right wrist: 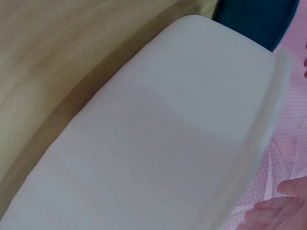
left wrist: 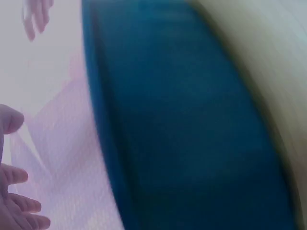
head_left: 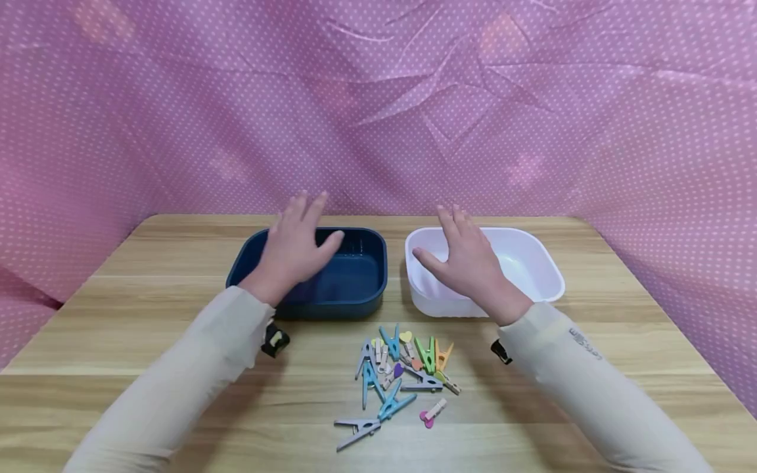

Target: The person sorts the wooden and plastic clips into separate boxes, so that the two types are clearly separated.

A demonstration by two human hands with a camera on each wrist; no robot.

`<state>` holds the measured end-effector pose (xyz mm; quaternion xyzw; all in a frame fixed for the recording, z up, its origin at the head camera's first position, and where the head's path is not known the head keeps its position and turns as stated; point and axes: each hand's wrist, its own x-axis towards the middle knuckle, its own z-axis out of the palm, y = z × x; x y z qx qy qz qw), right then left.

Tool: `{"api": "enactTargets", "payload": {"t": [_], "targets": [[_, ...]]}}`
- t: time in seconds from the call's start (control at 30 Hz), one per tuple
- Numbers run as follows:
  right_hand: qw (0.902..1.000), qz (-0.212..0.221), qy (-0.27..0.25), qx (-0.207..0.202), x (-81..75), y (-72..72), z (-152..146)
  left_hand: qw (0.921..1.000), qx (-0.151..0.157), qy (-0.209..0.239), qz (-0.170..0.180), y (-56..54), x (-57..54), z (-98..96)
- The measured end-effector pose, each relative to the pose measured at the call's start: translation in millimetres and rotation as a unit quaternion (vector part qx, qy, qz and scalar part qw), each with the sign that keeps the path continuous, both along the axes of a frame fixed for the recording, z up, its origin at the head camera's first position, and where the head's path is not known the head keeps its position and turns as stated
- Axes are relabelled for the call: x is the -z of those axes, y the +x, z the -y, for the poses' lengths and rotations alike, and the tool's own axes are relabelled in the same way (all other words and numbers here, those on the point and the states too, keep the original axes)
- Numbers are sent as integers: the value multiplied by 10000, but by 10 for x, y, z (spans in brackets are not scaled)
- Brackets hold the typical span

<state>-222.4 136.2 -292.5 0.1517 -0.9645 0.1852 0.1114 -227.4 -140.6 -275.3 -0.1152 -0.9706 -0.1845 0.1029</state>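
Note:
My left hand [head_left: 294, 248] hovers over the dark blue basin [head_left: 368, 306], fingers spread and nothing held. Over the white basin [head_left: 440, 306] my right hand [head_left: 469, 259] is likewise raised with its fingers extended and no object in it. Both basins stand side by side, and no contents show inside them. Nearer the front lies a loose pile of clothespins: blue ones [head_left: 395, 402], grey ones [head_left: 357, 431], a green one [head_left: 425, 355], an orange one [head_left: 443, 357] and small wooden ones with hearts, such as a pink-heart clothespin [head_left: 434, 411].
The wooden table [head_left: 148, 328] has rounded back corners. Pink dotted cloth [head_left: 414, 131] hangs behind it and along both sides. A black strap device [head_left: 275, 339] sits under the left wrist, and another black device [head_left: 501, 351] under the right.

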Motion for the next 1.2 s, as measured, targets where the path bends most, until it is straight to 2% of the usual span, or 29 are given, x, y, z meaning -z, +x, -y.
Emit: {"api": "enactTargets", "payload": {"t": [0.17,0.27,0.37,0.5,0.6,0.77,0.83,0.93,1.07,1.2], "targets": [[9987,61,-386,-314,-47,97,-63,9971,-223,706,161,67,-66,307],[9965,-138,-469,-685,-57,163,-105,9926,-335,1161,132,105,-87,486],[9904,-428,-569,-1187,-54,226,-162,9844,-436,1705,52,132,-77,666],[9768,-903,-714,-1807,-39,308,-257,9707,-668,2310,-2,148,-17,857],[9629,-1321,-817,-2207,-35,370,-311,9617,-900,2587,64,165,45,958],[9388,-1689,-1011,-2826,-34,467,-362,9365,-1409,3179,456,225,124,1100],[9294,-1688,-1072,-3101,-16,504,-387,9293,-1525,3324,516,245,153,1140],[9152,-1519,-1189,-3537,38,554,-432,9268,-1607,3345,576,269,206,1179],[8985,-1061,-1408,-4020,137,619,-484,9197,-1641,3465,844,309,264,1192],[8880,-525,-1503,-4315,239,676,-525,9097,-1580,3724,935,330,311,1169]]}}
